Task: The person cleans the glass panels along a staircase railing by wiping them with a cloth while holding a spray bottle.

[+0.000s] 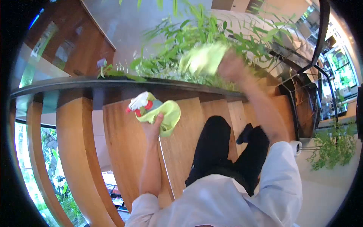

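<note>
My left hand point(152, 128) is closed around a yellow-green cloth point(172, 115) and a spray bottle point(145, 106) with a white and red head, over the wooden stair treads. Part of the bottle is hidden by the cloth and fingers. Farther out, my right hand point(231, 68) grips another yellow-green cloth point(204, 58); hand and cloth are smeared by motion. This cloth is in front of leafy green plants point(170, 45), above the dark curved rail point(124, 84). Whether it touches the leaves, I cannot tell.
Wooden treads point(77, 125) with open gaps fan out below me. My legs in black trousers point(211, 143) rest on them. A black metal handrail point(321, 38) curves at the right, near a white roll-like object point(297, 148) and a hanging plant point(332, 155).
</note>
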`<state>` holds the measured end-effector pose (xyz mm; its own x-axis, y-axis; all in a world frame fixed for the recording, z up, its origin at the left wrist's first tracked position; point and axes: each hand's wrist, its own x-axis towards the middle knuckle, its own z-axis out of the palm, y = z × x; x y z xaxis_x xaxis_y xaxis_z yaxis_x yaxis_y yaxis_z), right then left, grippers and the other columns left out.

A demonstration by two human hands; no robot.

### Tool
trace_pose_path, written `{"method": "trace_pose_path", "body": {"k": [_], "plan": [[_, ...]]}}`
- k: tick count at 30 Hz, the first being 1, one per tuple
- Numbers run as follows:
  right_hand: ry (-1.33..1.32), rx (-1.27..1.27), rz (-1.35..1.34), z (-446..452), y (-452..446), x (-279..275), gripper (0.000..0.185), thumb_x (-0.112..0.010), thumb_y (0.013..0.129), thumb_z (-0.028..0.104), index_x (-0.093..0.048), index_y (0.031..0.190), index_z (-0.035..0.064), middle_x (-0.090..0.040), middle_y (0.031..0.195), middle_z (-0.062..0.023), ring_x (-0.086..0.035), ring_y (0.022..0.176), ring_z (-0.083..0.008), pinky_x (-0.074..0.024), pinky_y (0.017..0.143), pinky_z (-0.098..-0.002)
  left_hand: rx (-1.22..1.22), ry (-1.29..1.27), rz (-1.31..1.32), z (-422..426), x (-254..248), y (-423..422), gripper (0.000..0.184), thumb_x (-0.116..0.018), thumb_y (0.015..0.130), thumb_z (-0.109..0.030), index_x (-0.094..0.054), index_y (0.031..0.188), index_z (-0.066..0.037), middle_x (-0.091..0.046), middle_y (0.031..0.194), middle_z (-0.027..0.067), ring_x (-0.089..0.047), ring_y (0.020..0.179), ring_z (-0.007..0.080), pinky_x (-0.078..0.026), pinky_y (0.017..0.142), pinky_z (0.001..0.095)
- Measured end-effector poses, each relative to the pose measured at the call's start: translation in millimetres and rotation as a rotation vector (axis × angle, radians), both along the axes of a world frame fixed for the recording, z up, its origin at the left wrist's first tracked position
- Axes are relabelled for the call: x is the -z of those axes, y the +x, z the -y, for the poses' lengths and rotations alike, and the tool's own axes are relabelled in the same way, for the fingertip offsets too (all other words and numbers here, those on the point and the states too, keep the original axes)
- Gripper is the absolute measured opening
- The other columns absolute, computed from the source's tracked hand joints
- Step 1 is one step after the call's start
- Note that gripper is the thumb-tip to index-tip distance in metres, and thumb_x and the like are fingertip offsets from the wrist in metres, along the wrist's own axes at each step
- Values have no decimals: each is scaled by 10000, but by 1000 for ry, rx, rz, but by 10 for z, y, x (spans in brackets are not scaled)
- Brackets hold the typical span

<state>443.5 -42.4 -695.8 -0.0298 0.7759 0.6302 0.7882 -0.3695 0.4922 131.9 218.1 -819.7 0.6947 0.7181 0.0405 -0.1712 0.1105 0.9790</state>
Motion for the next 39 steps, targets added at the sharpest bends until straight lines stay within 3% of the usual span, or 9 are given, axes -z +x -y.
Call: {"method": "trace_pose_path", "body": {"k": [6,9,16,17,22,24,30,32,39], "plan": [[514,287,506,846,594,-2650,425,-537,1005,120,-514,1397,-43,-521,1467,-247,-572,1272,-357,-492,1019,-458,39,14,5,-13,-4,61,664,-866,791,-119,-510,1340,-5,-621,1235,105,-631,1094,204,-526,949,352],[795,264,49,829,243,-3527,516,-533,1041,342,-490,1478,70,-509,1486,-234,-492,1376,-372,-375,1156,-449,5,-19,55,-10,127,72,708,-857,797,-121,-466,1377,-12,-602,1260,113,-620,1111,208,-520,962,357],[820,40,187,42,12,-2101,558,-561,1028,358,-467,1500,76,-503,1492,-232,-460,1407,-367,-358,1172,-463,-46,-33,21,10,140,4,797,-851,787,-127,-393,1432,-29,-578,1294,128,-603,1151,229,-514,1003,385],[809,248,401,47,332,-1554,558,-569,1023,362,-475,1493,76,-506,1490,-228,-443,1417,-373,-341,1181,-483,-51,-36,52,35,121,-7,795,-846,790,-128,-390,1434,-27,-578,1297,129,-607,1150,231,-518,1000,386],[158,5,-495,-113,-375,1744,299,-676,805,248,-674,1098,190,-664,1190,-55,-581,1217,-259,-438,1071,-467,-43,-186,63,0,216,-51,733,-817,812,-154,-423,1409,6,-594,1286,133,-620,1148,245,-520,1012,403],[-145,-97,-455,-65,-542,2390,303,-690,740,270,-720,1040,237,-687,1148,-6,-609,1183,-209,-488,1033,-410,-22,-128,36,-13,142,-38,709,-813,815,-151,-446,1397,15,-601,1277,133,-627,1134,249,-521,1007,398],[-232,-158,-264,254,-186,1486,268,-644,799,226,-726,1054,224,-683,1206,-26,-608,1195,-227,-485,1046,-452,24,52,-90,-109,137,-85,684,-839,803,-132,-487,1374,5,-626,1245,111,-629,1110,217,-514,989,366],[-86,109,-287,433,-126,518,370,-629,886,218,-650,1250,159,-671,1282,-56,-576,1270,-248,-475,1030,-463,27,79,-83,-134,119,-76,673,-863,784,-125,-516,1347,-2,-632,1237,96,-635,1096,202,-524,962,353],[571,291,67,944,237,-2546,352,-643,852,210,-666,1199,153,-681,1228,-53,-582,1245,-228,-479,1015,-447,121,142,-142,-155,91,-46,656,-879,755,-102,-539,1308,-2,-651,1184,93,-650,1061,195,-536,933,350]]}}
